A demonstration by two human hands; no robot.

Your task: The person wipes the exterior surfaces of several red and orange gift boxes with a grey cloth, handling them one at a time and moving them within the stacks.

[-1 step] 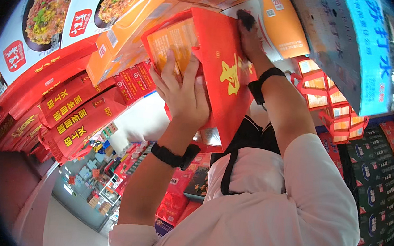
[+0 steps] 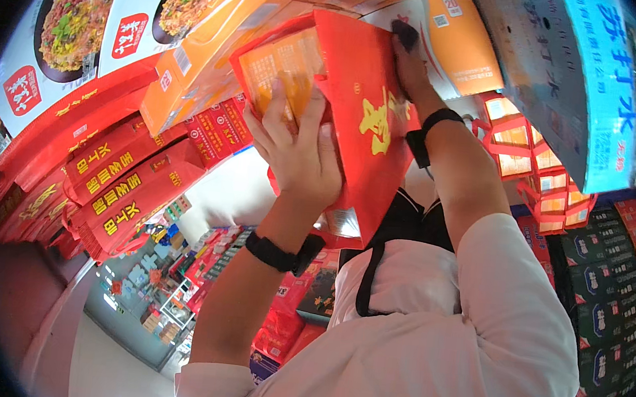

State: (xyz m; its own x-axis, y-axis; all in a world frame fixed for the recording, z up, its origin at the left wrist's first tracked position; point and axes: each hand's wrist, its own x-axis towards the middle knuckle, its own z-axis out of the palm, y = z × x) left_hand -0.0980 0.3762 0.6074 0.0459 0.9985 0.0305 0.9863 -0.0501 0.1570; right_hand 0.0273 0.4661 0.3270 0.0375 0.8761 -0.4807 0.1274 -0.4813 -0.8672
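Observation:
I hold a flat red gift box (image 2: 365, 103) with a gold figure on its side up overhead, tilted. My left hand (image 2: 296, 150) presses flat against its orange-printed lower face, fingers spread upward. My right hand (image 2: 411, 62) grips the box's upper far edge. Each wrist wears a black band, and the right arm has a white sleeve (image 2: 474, 328). The box's top end sits against orange cartons (image 2: 216, 59) stacked above.
White cartons with pictures of a food dish (image 2: 82, 23) and long red boxes (image 2: 121, 179) are stacked at left. A blue and grey carton (image 2: 589, 87) hangs at upper right, above red-handled gift boxes (image 2: 535, 166) and dark green boxes (image 2: 606, 303). Shop shelves and pale floor (image 2: 163, 298) lie lower left.

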